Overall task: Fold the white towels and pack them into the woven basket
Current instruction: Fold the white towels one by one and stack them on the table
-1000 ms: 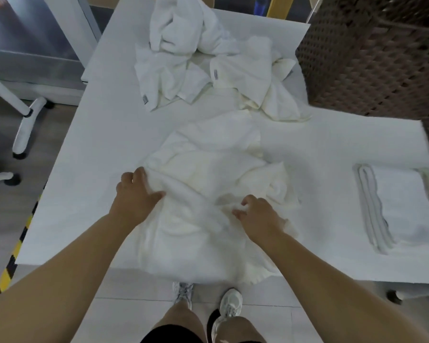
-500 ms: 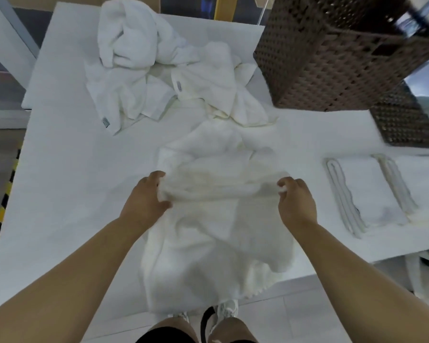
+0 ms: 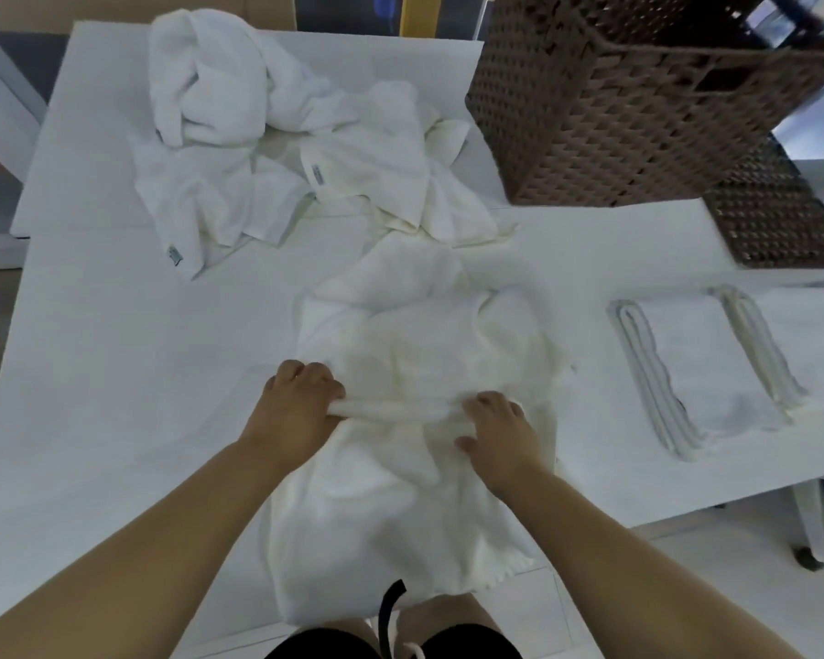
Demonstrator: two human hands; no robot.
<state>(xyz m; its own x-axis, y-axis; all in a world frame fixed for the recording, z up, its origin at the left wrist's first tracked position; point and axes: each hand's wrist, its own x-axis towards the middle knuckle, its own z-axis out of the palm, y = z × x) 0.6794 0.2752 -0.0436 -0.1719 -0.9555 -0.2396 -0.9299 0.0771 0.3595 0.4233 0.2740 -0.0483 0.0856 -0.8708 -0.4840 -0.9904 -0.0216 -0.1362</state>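
Note:
A crumpled white towel point(image 3: 419, 354) lies in front of me on the white table point(image 3: 115, 363), its near end hanging over the front edge. My left hand point(image 3: 296, 411) grips a bunched fold of it at the left. My right hand point(image 3: 500, 430) grips the same fold a little to the right. A heap of unfolded white towels point(image 3: 267, 149) lies at the back of the table. The brown woven basket point(image 3: 638, 97) stands at the back right. A folded white towel point(image 3: 700, 368) lies flat at the right.
A second, smaller woven basket point(image 3: 781, 221) sits right of the big one, behind the folded towel. A table leg with a caster point(image 3: 809, 530) shows under the right edge. My legs and feet are below the front edge.
My hands have come closer together along the towel's fold and pulled it nearer to me. The right hand moved left. The camera view shifted slightly.

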